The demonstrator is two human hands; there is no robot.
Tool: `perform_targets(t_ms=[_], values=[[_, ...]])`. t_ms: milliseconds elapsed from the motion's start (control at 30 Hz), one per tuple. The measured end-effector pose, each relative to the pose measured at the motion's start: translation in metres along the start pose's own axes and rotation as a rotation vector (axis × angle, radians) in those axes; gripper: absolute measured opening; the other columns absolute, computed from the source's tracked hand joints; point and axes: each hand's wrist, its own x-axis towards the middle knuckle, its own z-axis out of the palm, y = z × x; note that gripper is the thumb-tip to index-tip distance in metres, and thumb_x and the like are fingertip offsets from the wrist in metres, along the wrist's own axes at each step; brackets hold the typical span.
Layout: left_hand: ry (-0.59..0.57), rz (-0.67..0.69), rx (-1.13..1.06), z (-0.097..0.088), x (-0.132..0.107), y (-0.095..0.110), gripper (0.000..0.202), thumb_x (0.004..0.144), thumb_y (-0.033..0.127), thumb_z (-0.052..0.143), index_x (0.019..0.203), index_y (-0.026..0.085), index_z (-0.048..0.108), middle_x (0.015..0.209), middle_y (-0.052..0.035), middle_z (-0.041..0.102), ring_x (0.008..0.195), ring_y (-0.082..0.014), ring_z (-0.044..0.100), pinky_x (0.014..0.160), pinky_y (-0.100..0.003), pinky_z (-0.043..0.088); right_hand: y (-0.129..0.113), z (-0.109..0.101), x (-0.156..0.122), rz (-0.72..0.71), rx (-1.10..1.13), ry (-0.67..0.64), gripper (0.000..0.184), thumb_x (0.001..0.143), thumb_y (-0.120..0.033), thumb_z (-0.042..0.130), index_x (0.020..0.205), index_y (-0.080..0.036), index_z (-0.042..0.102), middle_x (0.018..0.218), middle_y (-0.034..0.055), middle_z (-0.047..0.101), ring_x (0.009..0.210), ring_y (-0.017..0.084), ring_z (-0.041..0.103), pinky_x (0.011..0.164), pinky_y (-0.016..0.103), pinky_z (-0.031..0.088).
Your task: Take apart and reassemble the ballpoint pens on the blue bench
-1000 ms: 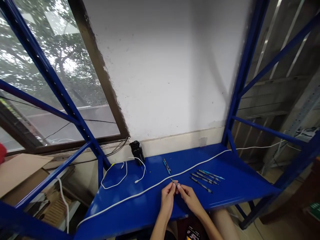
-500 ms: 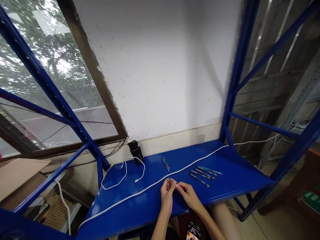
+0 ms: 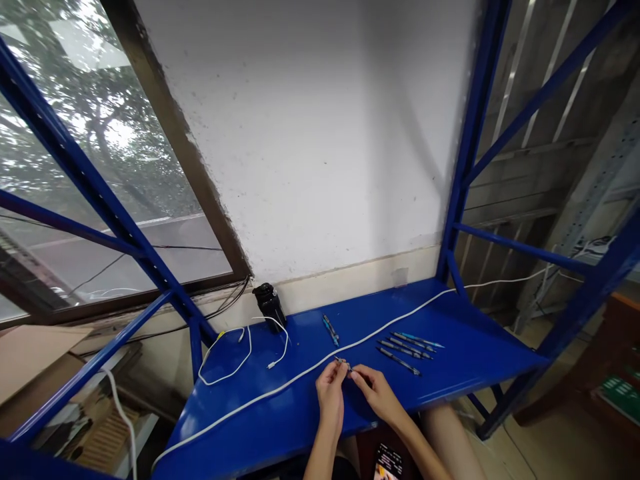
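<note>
Everything in view has slid a little to the left since a moment ago, and the two hands are still close together.

The left hand (image 3: 330,393) and the right hand (image 3: 379,393) are over the near edge of a blue metal shelf (image 3: 475,347). A thin dark pen (image 3: 343,364) sits between them, up off the shelf. The left fingers (image 3: 336,375) are pinched shut on one end of it. The right fingers (image 3: 356,377) are together at the other end and seem to hold it too, but it is too small to see well.

Just right of the hands, four pens (image 3: 400,363) lie side by side on the shelf, all pointing the same way. Two more pens (image 3: 330,329) lie close together toward the far edge, left of those four. A thick white cable (image 3: 380,331) runs from the near left corner of the shelf to the far right, passing just beyond the hands. On the left, a thin white cable (image 3: 245,363) lies in a loose loop near a black bottle (image 3: 270,307), which stands by a white wall (image 3: 310,147).

A phone (image 3: 387,461) with a bright screen shows below the shelf, between the arms and a bare leg (image 3: 450,440). Far left is a window (image 3: 120,100) with a tree outside, and a piece of cardboard (image 3: 35,360) is below it.
</note>
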Motion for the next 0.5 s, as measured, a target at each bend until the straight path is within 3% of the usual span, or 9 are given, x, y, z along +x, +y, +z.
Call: perform_targets(t_ms=[100,233,333,400,500], values=[[-0.009,0.004,-0.017,0.0007,-0.0010,0.0020,0.048,0.064,0.047,0.104,0.096,0.016,0.084,0.090,-0.0066,0.081,0.089,-0.0208,0.077,0.086,-0.030,0.060,0.0005,-0.0004,-0.0006,-0.008,-0.003,0.028,0.044,0.105,-0.063,0.061,0.095,-0.021,0.069,0.081,-0.0013,0.061,0.075,0.018,0.050,0.072,0.029,0.039],[-0.141,-0.082,-0.051,0.0016,-0.0045,0.0071,0.065,0.075,0.052,0.098,0.128,0.018,0.082,0.123,-0.0170,0.082,0.122,-0.0322,0.076,0.108,-0.043,0.057,-0.0032,-0.0005,-0.0007,-0.010,-0.017,0.031,0.042,0.105,-0.062,0.061,0.098,-0.021,0.069,0.082,-0.0012,0.061,0.075,0.018,0.051,0.073,0.030,0.040],[-0.132,-0.097,-0.033,0.0014,-0.0044,0.0071,0.059,0.075,0.052,0.098,0.117,0.014,0.084,0.109,-0.0172,0.084,0.112,-0.0325,0.079,0.106,-0.045,0.058,-0.0057,0.0006,-0.0002,-0.016,-0.049,0.022,0.049,0.109,-0.063,0.053,0.093,-0.020,0.071,0.085,0.0012,0.064,0.079,0.019,0.054,0.076,0.031,0.043],[-0.069,-0.067,-0.048,0.0014,-0.0029,0.0051,0.054,0.071,0.051,0.101,0.106,0.014,0.084,0.100,-0.0139,0.083,0.102,-0.0287,0.079,0.099,-0.041,0.060,-0.0044,0.0013,-0.0001,-0.036,-0.075,0.027,0.052,0.111,-0.062,0.047,0.092,-0.020,0.071,0.088,0.0030,0.066,0.083,0.021,0.057,0.079,0.033,0.045],[-0.003,-0.040,-0.073,0.0019,-0.0006,0.0018,0.051,0.065,0.048,0.104,0.096,0.014,0.082,0.094,-0.0083,0.079,0.094,-0.0227,0.077,0.091,-0.033,0.060,0.0013,0.0020,-0.0008,-0.049,-0.081,0.041,0.045,0.109,-0.062,0.053,0.098,-0.022,0.069,0.089,0.0026,0.067,0.081,0.020,0.059,0.077,0.031,0.046]])
